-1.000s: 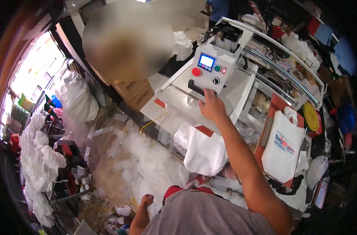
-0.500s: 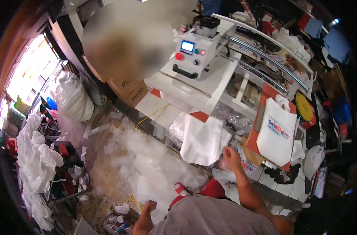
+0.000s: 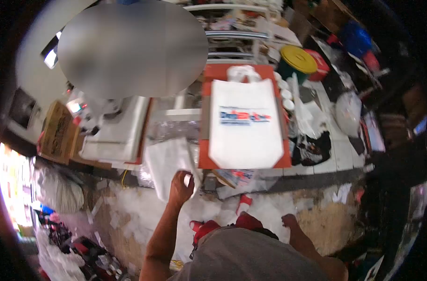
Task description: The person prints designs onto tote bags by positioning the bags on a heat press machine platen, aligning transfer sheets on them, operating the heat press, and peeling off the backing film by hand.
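Note:
My left hand (image 3: 181, 186) is at the lower right edge of a plain white bag (image 3: 166, 161), its thumb and fingers closed in a pinch on the bag's edge. To the right of it, a white bag with blue and red print (image 3: 246, 136) lies flat on a red-orange board (image 3: 205, 152), handles toward the back. My right hand (image 3: 289, 220) hangs low over the floor, away from both bags, with its fingers a little apart and nothing visible in it. The heat press (image 3: 112, 136) stands at the left, blurred.
Behind the printed bag are a yellow-lidded container (image 3: 298, 59) and metal rails (image 3: 237, 34). A black bundle (image 3: 312, 149) and a clear plastic bag (image 3: 348, 111) lie at the right. Cardboard boxes (image 3: 59, 134) stand left. White scraps (image 3: 143, 208) cover the floor.
The view has swung right, placing the press at the left. My right hand has left the press handle and dropped low. My left hand has risen from beside my body to the plain bag.

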`<state>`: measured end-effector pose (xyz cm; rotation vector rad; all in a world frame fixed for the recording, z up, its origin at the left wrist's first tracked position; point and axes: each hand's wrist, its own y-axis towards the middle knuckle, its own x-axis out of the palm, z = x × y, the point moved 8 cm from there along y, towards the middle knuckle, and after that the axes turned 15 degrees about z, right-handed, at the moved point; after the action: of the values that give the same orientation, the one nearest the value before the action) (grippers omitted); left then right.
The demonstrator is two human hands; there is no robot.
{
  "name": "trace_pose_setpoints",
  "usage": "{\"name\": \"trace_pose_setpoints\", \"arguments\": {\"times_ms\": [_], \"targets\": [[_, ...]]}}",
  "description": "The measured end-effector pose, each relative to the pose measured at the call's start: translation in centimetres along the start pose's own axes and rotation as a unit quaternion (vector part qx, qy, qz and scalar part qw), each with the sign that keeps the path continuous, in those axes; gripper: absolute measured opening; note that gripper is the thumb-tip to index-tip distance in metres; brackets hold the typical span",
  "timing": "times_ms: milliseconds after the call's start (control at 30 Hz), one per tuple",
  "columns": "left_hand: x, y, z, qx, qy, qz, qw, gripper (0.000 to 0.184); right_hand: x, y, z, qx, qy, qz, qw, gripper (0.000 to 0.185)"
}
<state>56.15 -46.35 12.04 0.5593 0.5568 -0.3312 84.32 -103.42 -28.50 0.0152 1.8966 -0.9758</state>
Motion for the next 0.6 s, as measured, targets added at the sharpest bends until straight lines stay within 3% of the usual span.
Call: {"name": "trace_pose_setpoints", "arguments": {"times_ms": [100, 133, 200, 267, 400, 433, 467, 533, 600], "targets": [[9.9, 6.9, 9.7, 0.073, -0.020, -0.065, 0.995, 0.020, -0.3, 1.1, 4.4, 0.043, 0.177, 0.021, 0.983, 0.017], [13.4, 8.4, 11.9, 0.098, -0.036, -0.080, 0.991, 0.021, -1.8, 0.9, 5.3, 0.120, 0.255, 0.045, 0.959, 0.017], [19.6, 10.6, 15.1, 0.136, -0.037, -0.116, 0.983, 0.025, -6.2, -0.5, 5.6, 0.303, 0.475, 0.137, 0.815, 0.017], [24.5, 12.2, 16.9, 0.146, -0.020, -0.142, 0.979, 0.029, -9.1, -1.1, 5.3, 0.345, 0.553, 0.170, 0.739, 0.018], [30.2, 14.1, 18.4, 0.189, 0.000, -0.151, 0.970, 0.032, -6.4, 0.5, 7.8, 0.328, 0.606, 0.072, 0.721, 0.018], [30.7, 14.3, 18.8, 0.213, 0.009, -0.143, 0.967, 0.032, -8.4, 1.2, 8.1, 0.220, 0.442, 0.193, 0.848, 0.020], [31.1, 14.5, 19.0, 0.214, 0.010, -0.144, 0.966, 0.032, -10.5, 1.0, 8.1, 0.159, 0.205, 0.327, 0.909, 0.021], [31.5, 14.5, 19.1, 0.218, 0.036, -0.141, 0.965, 0.029, -25.2, -1.0, 0.5, 0.034, 0.081, 0.567, 0.819, 0.022], [31.6, 14.0, 18.9, 0.210, 0.047, -0.143, 0.966, 0.028, -39.5, -0.8, -6.5, 0.068, 0.388, 0.538, 0.746, 0.016]]}}
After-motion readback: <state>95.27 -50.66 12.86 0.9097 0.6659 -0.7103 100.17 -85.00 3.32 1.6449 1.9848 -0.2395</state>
